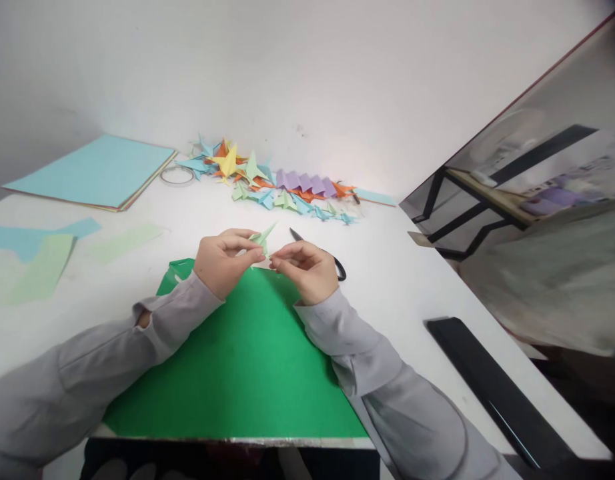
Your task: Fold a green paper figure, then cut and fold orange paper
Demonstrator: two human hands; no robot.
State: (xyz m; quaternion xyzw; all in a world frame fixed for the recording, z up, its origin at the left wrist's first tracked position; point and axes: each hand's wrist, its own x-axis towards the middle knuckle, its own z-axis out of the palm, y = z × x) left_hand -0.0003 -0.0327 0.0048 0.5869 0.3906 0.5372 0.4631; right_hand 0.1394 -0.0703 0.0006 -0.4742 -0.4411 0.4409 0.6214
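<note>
My left hand (225, 260) is closed on a small light green folded paper crane (262, 238), with one pointed end sticking up to the right. Close beside it, my right hand (307, 267) pinches at the crane's lower right edge; the fingertips hide the exact spot. Both hands are just above the far edge of a green sheet (237, 360) on the white table. Partly covered by my right hand is a pair of scissors (341, 269), with a dark blade tip and a black handle loop showing.
Several folded paper cranes (227, 162) and a purple pleated strip (305, 182) lie along the wall. At left are a stack of coloured paper (97, 170), a wire ring (177, 175) and paper offcuts (42, 267). A long black object (487, 380) lies near the right edge.
</note>
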